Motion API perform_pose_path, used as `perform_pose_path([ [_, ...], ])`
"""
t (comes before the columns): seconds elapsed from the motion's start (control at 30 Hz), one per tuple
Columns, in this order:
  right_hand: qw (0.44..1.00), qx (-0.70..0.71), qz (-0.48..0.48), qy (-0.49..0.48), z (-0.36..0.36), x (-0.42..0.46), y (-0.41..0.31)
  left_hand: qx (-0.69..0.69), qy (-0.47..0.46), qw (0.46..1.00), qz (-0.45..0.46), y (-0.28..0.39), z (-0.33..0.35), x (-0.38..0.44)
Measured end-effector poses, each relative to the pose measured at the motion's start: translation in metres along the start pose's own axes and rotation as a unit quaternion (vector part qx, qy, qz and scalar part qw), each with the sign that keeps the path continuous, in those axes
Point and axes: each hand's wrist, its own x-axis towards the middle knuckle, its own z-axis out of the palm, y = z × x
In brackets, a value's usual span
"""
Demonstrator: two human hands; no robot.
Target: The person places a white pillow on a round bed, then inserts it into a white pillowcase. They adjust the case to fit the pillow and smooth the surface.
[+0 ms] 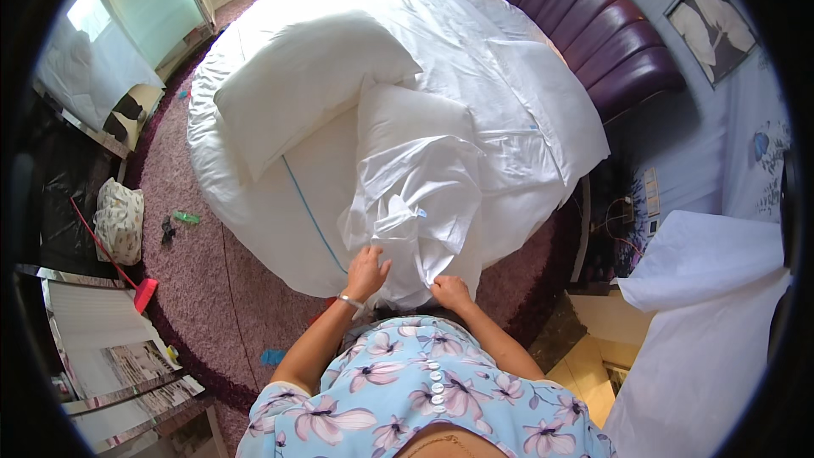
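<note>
A white pillowcase [439,187] is drawn part of the way over a white pillow [413,114] that lies on a round bed [292,222]. At the case's near edge, my right hand [451,292] has its fingers closed on a gathered corner of the cloth. My left hand [367,272] touches the left side of the same edge; its thumb stands apart, and whether it grips the fabric cannot be told. Behind to the left lies a larger white pillow [311,70]. White folded bedding [540,108] spreads over the bed's right side.
A purple padded headboard [572,19] curves behind the bed at the right. On the pink carpet [184,280] at the left are a red broom [145,294], a green plastic bottle [186,217] and a patterned bag [119,222]. White cloth [699,331] hangs at the lower right.
</note>
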Motion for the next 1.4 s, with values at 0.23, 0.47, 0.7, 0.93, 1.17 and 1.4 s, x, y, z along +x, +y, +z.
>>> perform_pose_path([
  [0.23,0.994,0.068,-0.043,-0.076,-0.021,-0.006,-0.015,0.132,0.217,0.961,0.109,0.003,0.043,0.072],
  [0.47,0.978,-0.064,0.025,-0.198,-0.015,-0.01,0.028,-0.137,0.249,0.959,-0.018,0.006,0.02,0.112],
  [0.7,0.974,-0.171,0.07,-0.131,-0.017,-0.003,0.025,-0.397,0.18,0.9,0.016,0.06,-0.057,0.093],
  [0.93,0.962,0.032,-0.163,0.217,-0.089,0.049,-0.077,-0.389,0.105,0.914,0.048,0.099,-0.083,0.057],
  [1.17,0.978,0.002,-0.116,0.172,-0.075,0.079,-0.1,-0.344,0.157,0.918,0.118,0.144,-0.131,0.026],
  [1.4,0.953,0.19,-0.109,0.208,-0.127,0.098,-0.04,-0.1,0.352,0.926,0.098,0.113,-0.152,0.041],
])
